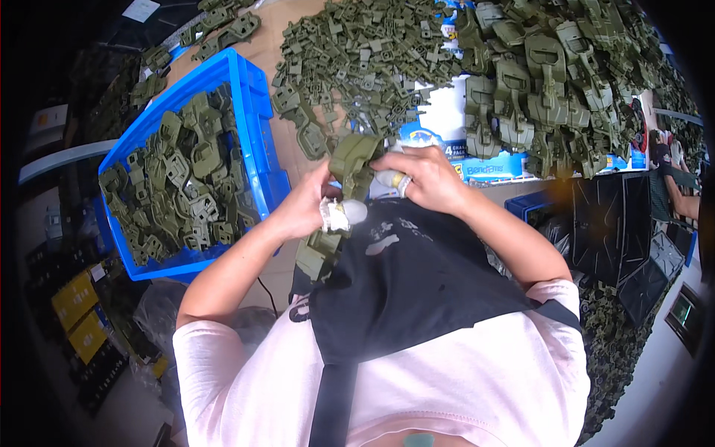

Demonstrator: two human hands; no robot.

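Observation:
In front of the black apron, a long olive-green moulded plastic part is held at a slant. Its lower end shows below my left hand, which is closed around its middle. My right hand is closed too, with thumb and fingertips against the part's upper right side. Whether a smaller piece sits between those fingertips is hidden. White coverings wrap some fingers on both hands. Just beyond the hands, a similar olive part lies at the edge of a heap of small olive pieces.
To the left stands a blue plastic crate filled with olive parts. Larger olive parts are piled at the far right, over printed cardboard. Black trays stand at the right. Another person's arm shows at the right edge.

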